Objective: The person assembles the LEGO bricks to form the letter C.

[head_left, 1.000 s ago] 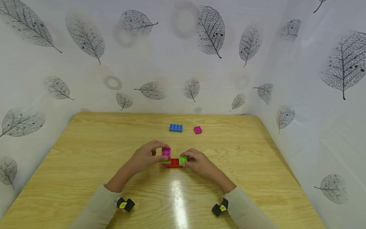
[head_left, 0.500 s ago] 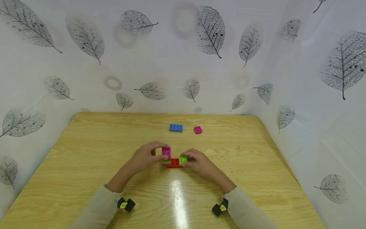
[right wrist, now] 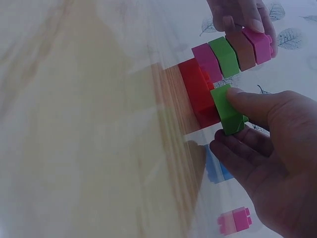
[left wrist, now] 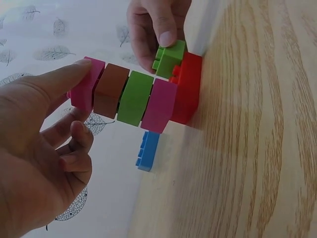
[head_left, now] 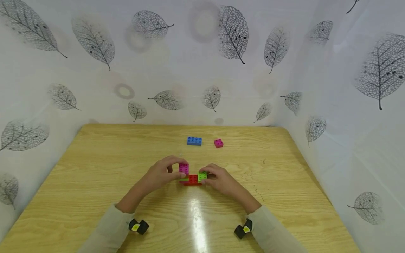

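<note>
A red toy brick (left wrist: 188,91) lies on the table as the base of a small build. On its left end rises a stack: a pink brick (left wrist: 159,105), a green brick (left wrist: 135,98), a brown brick (left wrist: 111,90) and a pink top brick (head_left: 184,168). My left hand (head_left: 162,173) pinches that top brick between thumb and fingers. At the other end sits a light green brick (right wrist: 228,109), pinched by my right hand (head_left: 220,179). Bare red studs show between the two hands in the head view.
Farther back on the wooden table (head_left: 126,147) lie a blue brick (head_left: 194,141) and a small pink brick (head_left: 218,143). A white curtain (head_left: 190,70) with leaf prints hangs behind the table and along its sides.
</note>
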Demonstrator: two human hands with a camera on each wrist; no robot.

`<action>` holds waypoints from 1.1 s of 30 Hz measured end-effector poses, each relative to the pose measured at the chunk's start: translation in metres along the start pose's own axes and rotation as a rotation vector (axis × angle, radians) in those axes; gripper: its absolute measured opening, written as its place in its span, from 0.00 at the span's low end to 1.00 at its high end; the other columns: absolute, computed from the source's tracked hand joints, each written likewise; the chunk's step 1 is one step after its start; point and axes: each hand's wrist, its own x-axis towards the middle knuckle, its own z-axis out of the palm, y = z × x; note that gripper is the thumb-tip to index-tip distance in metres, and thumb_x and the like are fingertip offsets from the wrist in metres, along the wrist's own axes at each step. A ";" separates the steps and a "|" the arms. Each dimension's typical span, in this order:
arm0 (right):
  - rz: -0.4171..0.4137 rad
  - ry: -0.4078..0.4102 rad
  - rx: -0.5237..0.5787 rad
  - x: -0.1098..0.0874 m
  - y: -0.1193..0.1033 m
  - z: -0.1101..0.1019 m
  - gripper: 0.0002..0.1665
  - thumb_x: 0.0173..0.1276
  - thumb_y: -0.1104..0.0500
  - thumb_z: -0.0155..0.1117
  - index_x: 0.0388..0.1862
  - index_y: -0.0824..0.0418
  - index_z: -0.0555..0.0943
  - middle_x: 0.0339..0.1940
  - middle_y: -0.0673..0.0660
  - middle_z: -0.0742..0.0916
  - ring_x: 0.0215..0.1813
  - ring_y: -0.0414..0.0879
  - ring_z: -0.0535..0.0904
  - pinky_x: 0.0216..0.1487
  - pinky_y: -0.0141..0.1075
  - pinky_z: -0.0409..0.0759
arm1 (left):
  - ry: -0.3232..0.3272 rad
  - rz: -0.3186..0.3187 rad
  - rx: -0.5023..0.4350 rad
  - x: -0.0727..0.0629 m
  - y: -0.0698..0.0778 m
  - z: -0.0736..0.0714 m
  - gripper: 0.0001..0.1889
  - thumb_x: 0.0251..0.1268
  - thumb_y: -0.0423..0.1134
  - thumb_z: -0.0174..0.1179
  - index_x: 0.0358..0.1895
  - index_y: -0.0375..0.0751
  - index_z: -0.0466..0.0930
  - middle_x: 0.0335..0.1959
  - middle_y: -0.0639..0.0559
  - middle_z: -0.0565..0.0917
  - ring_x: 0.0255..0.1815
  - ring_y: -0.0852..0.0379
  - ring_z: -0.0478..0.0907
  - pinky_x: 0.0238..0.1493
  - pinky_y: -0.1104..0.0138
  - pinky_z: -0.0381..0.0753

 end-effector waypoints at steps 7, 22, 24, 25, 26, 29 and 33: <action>0.002 -0.005 -0.015 0.002 0.000 -0.003 0.22 0.72 0.51 0.67 0.62 0.53 0.81 0.57 0.46 0.82 0.61 0.44 0.78 0.63 0.44 0.78 | 0.001 0.012 -0.027 0.000 -0.004 -0.001 0.22 0.65 0.52 0.67 0.61 0.57 0.80 0.57 0.57 0.80 0.40 0.54 0.71 0.35 0.65 0.75; -0.096 0.113 0.116 0.018 -0.036 0.006 0.24 0.73 0.46 0.65 0.61 0.57 0.81 0.60 0.48 0.83 0.67 0.49 0.76 0.66 0.56 0.74 | 0.038 0.004 -0.098 -0.007 -0.014 -0.009 0.19 0.68 0.52 0.66 0.59 0.52 0.82 0.56 0.56 0.81 0.38 0.52 0.74 0.32 0.66 0.77; -0.105 0.128 0.137 0.020 -0.040 0.008 0.24 0.73 0.46 0.65 0.61 0.56 0.81 0.60 0.48 0.83 0.67 0.49 0.76 0.66 0.57 0.73 | 0.042 0.010 -0.103 -0.007 -0.015 -0.008 0.18 0.68 0.51 0.66 0.58 0.54 0.82 0.55 0.56 0.81 0.38 0.52 0.74 0.33 0.66 0.77; -0.103 0.129 0.147 0.021 -0.042 0.009 0.23 0.73 0.46 0.65 0.61 0.55 0.81 0.60 0.47 0.83 0.67 0.48 0.75 0.67 0.58 0.73 | 0.044 0.013 -0.105 -0.007 -0.015 -0.008 0.17 0.68 0.51 0.66 0.57 0.55 0.82 0.55 0.56 0.81 0.38 0.52 0.74 0.33 0.66 0.77; -0.099 0.129 0.154 0.022 -0.043 0.009 0.23 0.72 0.46 0.65 0.61 0.54 0.81 0.59 0.46 0.82 0.67 0.48 0.75 0.67 0.58 0.72 | 0.045 0.018 -0.108 -0.007 -0.016 -0.007 0.17 0.68 0.51 0.66 0.57 0.56 0.82 0.55 0.56 0.81 0.38 0.52 0.74 0.33 0.66 0.77; -0.085 0.115 0.171 0.025 -0.047 0.012 0.21 0.72 0.45 0.66 0.60 0.49 0.81 0.59 0.44 0.82 0.67 0.46 0.75 0.69 0.59 0.70 | 0.049 0.021 -0.116 -0.006 -0.017 -0.006 0.16 0.68 0.51 0.66 0.56 0.57 0.82 0.55 0.56 0.82 0.38 0.52 0.74 0.33 0.66 0.77; -0.069 0.109 0.182 0.027 -0.048 0.015 0.19 0.71 0.45 0.67 0.58 0.46 0.81 0.57 0.43 0.82 0.66 0.45 0.75 0.69 0.59 0.70 | 0.052 0.004 -0.135 -0.006 -0.017 -0.004 0.16 0.67 0.52 0.66 0.56 0.58 0.82 0.54 0.56 0.82 0.39 0.52 0.75 0.32 0.65 0.77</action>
